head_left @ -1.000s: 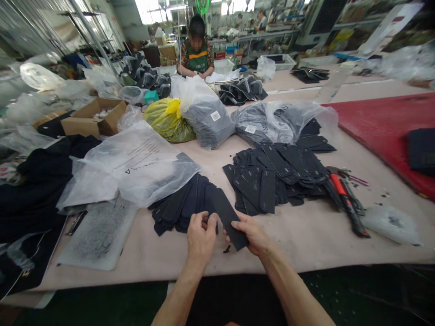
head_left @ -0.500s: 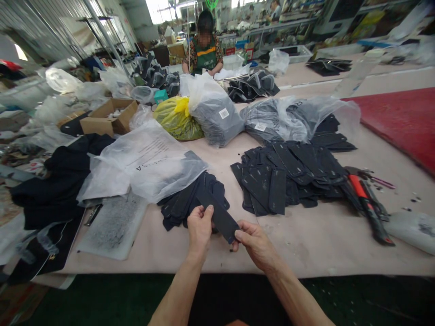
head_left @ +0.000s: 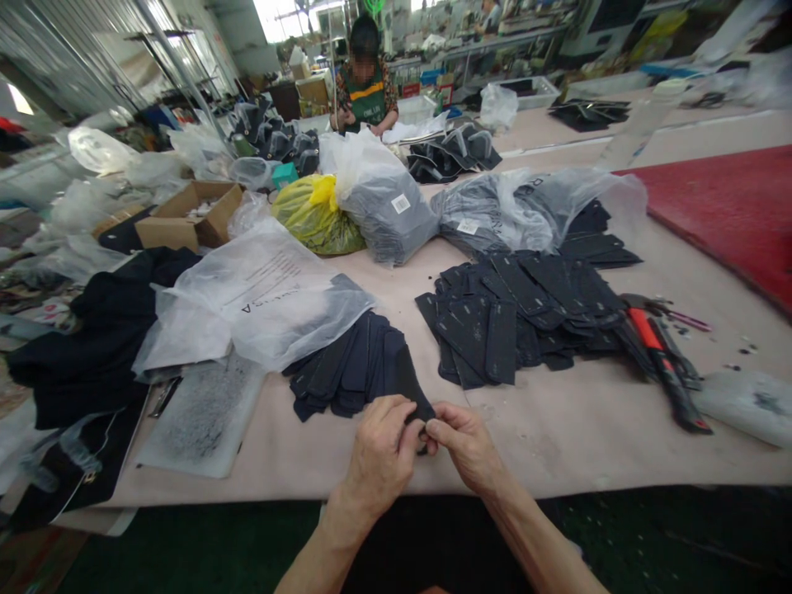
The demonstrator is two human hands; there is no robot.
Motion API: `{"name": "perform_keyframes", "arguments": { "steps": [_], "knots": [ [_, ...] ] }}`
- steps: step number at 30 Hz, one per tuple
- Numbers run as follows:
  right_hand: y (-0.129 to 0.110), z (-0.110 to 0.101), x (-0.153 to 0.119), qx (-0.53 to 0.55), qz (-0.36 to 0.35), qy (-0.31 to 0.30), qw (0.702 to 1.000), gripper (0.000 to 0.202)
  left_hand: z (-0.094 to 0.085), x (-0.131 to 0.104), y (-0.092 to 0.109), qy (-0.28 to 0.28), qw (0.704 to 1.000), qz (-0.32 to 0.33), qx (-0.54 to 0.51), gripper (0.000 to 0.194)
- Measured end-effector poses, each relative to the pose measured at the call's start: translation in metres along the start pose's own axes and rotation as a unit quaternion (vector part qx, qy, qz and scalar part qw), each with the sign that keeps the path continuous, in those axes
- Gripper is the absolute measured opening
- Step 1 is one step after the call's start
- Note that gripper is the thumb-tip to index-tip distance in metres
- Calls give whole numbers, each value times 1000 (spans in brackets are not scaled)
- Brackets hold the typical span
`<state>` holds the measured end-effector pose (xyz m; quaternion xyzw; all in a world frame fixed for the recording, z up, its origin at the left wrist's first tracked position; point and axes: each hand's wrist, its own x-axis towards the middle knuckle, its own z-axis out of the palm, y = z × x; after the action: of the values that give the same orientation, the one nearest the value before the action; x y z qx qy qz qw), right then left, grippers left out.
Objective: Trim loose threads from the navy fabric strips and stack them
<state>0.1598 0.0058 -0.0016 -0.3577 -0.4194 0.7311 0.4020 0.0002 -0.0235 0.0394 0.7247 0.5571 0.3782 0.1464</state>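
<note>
A dark fabric strip (head_left: 409, 384) is held over the table near its front edge. My left hand (head_left: 384, 441) is closed on its lower end, fingers curled. My right hand (head_left: 464, 437) pinches the same end from the right, the fingertips of both hands nearly touching. Just behind my left hand lies a fanned pile of dark strips (head_left: 350, 363), partly under a translucent plastic bag (head_left: 266, 289). A larger heap of dark strips (head_left: 525, 318) spreads to the right, beyond my right hand.
A red-handled hammer (head_left: 665, 363) lies at the right beside a plastic bag (head_left: 748, 404). At left is a pale board (head_left: 201, 417). Filled bags (head_left: 387, 202) and an open cardboard box (head_left: 191, 216) stand farther back. A person (head_left: 365, 91) works across the table.
My left hand has moved down and right along the strip to its lower end, near my right hand. The strip now stands steeper. The person across has raised a hand.
</note>
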Motion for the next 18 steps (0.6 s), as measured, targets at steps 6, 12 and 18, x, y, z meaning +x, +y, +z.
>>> {"name": "perform_keyframes", "arguments": {
  "steps": [6, 12, 18],
  "knots": [
    [-14, 3, -6, -139, -31, -21, 990, 20, -6, -1, 0, -34, 997, 61, 22, 16],
    [-12, 7, -9, -187, -30, -19, 982, 25, 4, -13, 3, -13, 993, 71, 96, 15],
    [4, 6, -13, -97, 21, 18, 995, 22, 16, -11, -7, 95, 992, -81, 20, 15]
  ]
}}
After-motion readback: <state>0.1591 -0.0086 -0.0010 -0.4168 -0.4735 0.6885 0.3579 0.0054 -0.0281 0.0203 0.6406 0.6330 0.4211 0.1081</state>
